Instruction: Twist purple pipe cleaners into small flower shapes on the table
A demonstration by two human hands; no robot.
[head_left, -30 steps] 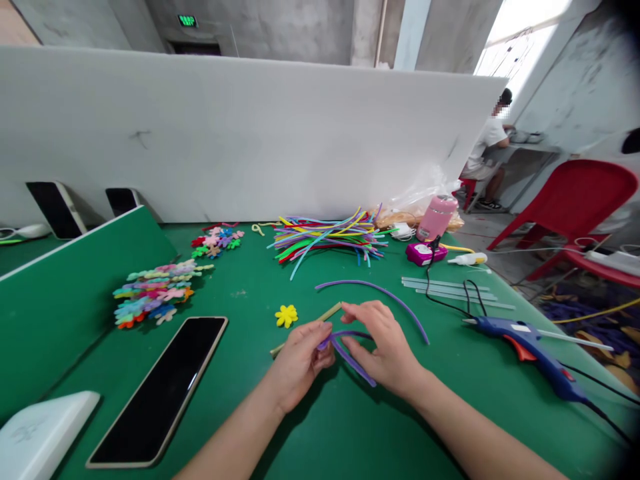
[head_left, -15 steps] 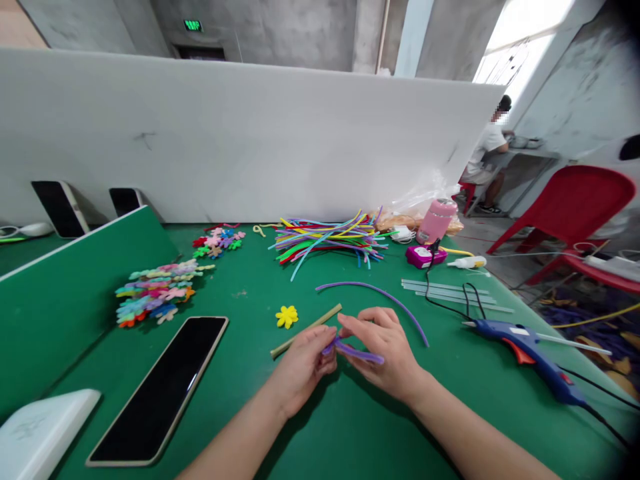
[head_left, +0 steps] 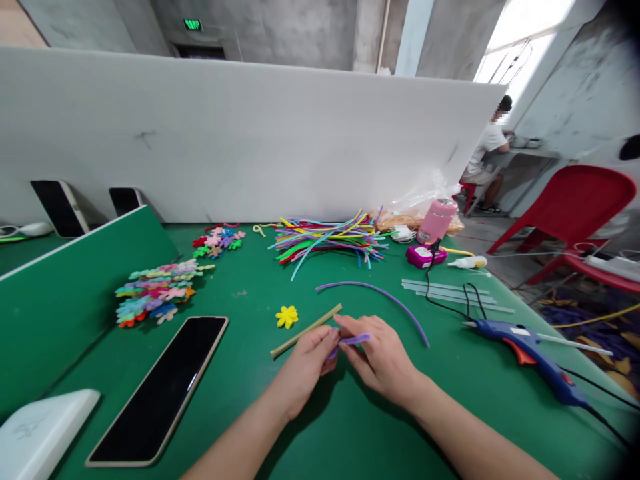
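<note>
At centre of frame, below middle: left hand (head_left: 313,360) pinches purple stem (head_left: 356,339) between thumb and fingers. Right hand (head_left: 381,357) beside it, fingers at same stem; firmness of right grip cannot be told. Stick (head_left: 306,331) and yellow flower (head_left: 287,317) lie left of hands, apart from each other.

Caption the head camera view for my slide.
Two bare hands bend a fuzzy purple stem beside a yellow flower on a green table.

On your table (head_left: 250,277), a flower (head_left: 287,317) is lying between a smartphone (head_left: 160,390) and a glue gun (head_left: 531,350); a pipe-cleaner pile (head_left: 330,238) is sitting behind them, before the partition (head_left: 260,133).
</note>
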